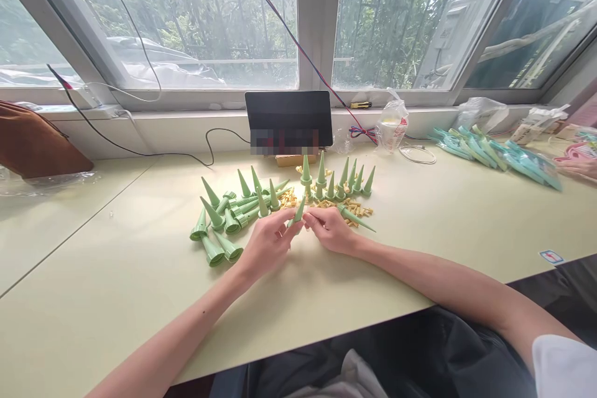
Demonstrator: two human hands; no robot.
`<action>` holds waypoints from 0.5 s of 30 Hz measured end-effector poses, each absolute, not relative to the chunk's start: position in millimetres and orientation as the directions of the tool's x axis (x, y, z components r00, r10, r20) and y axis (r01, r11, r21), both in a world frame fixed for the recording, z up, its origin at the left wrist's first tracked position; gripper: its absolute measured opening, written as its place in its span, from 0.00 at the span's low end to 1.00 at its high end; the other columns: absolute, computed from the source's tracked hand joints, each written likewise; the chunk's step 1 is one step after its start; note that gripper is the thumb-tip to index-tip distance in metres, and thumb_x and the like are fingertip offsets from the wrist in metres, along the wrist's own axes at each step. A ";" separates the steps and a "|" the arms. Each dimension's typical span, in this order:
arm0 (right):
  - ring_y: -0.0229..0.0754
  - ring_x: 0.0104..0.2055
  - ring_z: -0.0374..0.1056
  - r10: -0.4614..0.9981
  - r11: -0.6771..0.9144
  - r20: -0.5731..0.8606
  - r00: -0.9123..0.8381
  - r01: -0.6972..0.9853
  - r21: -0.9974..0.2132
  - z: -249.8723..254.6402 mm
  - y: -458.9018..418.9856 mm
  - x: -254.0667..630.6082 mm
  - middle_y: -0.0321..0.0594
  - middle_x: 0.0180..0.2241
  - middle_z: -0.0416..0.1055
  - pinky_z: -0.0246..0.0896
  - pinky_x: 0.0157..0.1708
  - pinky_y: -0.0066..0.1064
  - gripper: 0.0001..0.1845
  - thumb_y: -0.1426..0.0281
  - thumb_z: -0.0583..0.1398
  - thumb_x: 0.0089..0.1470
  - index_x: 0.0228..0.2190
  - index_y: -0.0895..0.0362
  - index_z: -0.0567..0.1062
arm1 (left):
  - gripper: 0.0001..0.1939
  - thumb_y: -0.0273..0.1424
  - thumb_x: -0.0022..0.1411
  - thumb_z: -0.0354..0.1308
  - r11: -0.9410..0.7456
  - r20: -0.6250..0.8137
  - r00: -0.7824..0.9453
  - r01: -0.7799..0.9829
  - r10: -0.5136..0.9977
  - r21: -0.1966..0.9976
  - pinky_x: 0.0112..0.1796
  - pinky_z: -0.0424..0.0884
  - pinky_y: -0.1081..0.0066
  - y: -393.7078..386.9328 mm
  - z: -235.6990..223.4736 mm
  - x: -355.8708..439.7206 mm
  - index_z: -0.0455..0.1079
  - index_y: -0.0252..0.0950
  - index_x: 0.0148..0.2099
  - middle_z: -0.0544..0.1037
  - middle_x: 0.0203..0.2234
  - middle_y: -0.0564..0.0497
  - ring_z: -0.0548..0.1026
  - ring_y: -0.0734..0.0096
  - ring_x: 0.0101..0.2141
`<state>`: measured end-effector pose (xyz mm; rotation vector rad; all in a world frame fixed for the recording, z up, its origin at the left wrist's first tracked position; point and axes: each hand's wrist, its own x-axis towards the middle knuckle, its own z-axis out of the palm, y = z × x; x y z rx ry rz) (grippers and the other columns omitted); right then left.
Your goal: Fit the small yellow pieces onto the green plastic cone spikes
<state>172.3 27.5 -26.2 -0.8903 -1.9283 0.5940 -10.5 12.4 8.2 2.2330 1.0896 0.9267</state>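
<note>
My left hand is closed around a green plastic watering spike, its tip pointing up and slightly right. Close beside the spike, my right hand is closed in a pinch; what lies between its fingertips is too small to make out. Several loose green spikes lie to the left, some on their sides and some standing. Behind my hands, more green spikes stand upright in a group. Small yellow pieces are scattered among them, and one green spike lies just beyond my right hand.
A dark tablet leans at the window wall on a small cardboard box. Behind stand a bagged cup and a coiled white cable. Teal packages lie at the right, a brown bag at the left.
</note>
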 end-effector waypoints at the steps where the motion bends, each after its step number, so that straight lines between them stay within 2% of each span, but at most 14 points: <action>1: 0.33 0.22 0.56 0.782 0.621 0.527 -0.332 0.344 -0.705 -27.4 28.1 172.5 0.34 0.20 0.63 0.52 0.24 0.26 0.22 0.61 0.49 0.66 0.24 0.59 0.69 | 0.13 0.38 0.68 0.49 -0.592 0.385 0.461 0.500 0.800 0.632 0.25 0.67 0.76 13.3 7.1 -11.4 0.71 0.38 0.43 0.73 0.30 0.52 0.67 0.78 0.21; 5: 0.34 0.22 0.58 0.789 0.611 0.525 -0.318 0.334 -0.717 -30.0 29.2 172.8 0.35 0.20 0.64 0.54 0.25 0.26 0.22 0.60 0.49 0.66 0.25 0.59 0.70 | 0.13 0.36 0.69 0.49 -0.674 0.461 0.491 0.544 0.739 0.500 0.27 0.67 0.76 16.2 2.3 -13.7 0.71 0.42 0.50 0.75 0.38 0.50 0.68 0.78 0.25; 7: 0.34 0.23 0.58 0.794 0.605 0.519 -0.315 0.332 -0.724 -28.7 28.3 172.4 0.35 0.21 0.64 0.53 0.25 0.26 0.22 0.60 0.49 0.66 0.25 0.59 0.70 | 0.12 0.36 0.68 0.50 -0.663 0.471 0.468 0.545 0.748 0.513 0.27 0.67 0.76 16.3 1.3 -12.9 0.72 0.41 0.47 0.75 0.36 0.51 0.68 0.79 0.24; 11: 0.33 0.21 0.52 0.810 0.585 0.507 -0.296 0.348 -0.732 -24.0 25.8 171.0 0.33 0.19 0.60 0.48 0.23 0.26 0.23 0.59 0.50 0.65 0.23 0.58 0.69 | 0.11 0.37 0.67 0.52 -0.519 0.355 0.395 0.475 0.847 0.710 0.23 0.66 0.76 14.2 3.7 -9.9 0.70 0.36 0.37 0.69 0.24 0.55 0.68 0.79 0.19; 15: 0.33 0.21 0.52 0.806 0.589 0.511 -0.298 0.336 -0.735 -23.1 26.0 170.6 0.33 0.20 0.61 0.48 0.23 0.27 0.23 0.59 0.50 0.65 0.24 0.58 0.69 | 0.11 0.38 0.64 0.54 -0.358 0.224 0.359 0.365 0.906 0.860 0.20 0.64 0.76 12.9 6.6 -9.5 0.67 0.36 0.35 0.67 0.23 0.56 0.69 0.78 0.18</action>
